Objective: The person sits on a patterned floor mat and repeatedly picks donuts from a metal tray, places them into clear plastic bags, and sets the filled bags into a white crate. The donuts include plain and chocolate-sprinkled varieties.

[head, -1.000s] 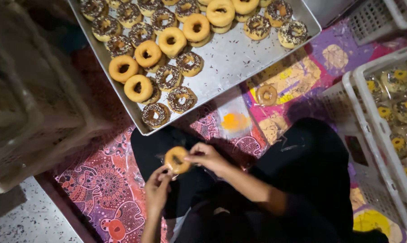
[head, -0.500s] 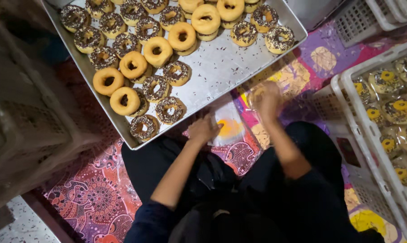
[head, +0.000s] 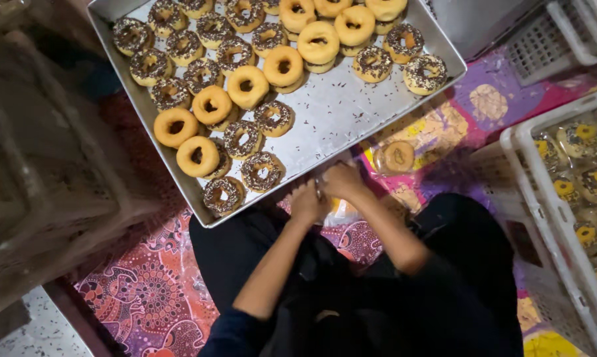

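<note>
The clear plastic bags (head: 338,210) lie on the patterned mat (head: 146,297), just under and between both hands, close to the near edge of the metal tray (head: 351,112). The left hand (head: 306,201) and the right hand (head: 341,180) are curled and touch each other; they seem to pinch the thin plastic, but the view is too blurred to be sure. Just beyond the right hand, a wrapped doughnut (head: 399,157) rests on the mat. Ahead of the left hand, sprinkled doughnuts (head: 262,170) and plain ones (head: 197,156) fill the tray. Far to the right stands a white crate (head: 520,158) with packed doughnuts.
</note>
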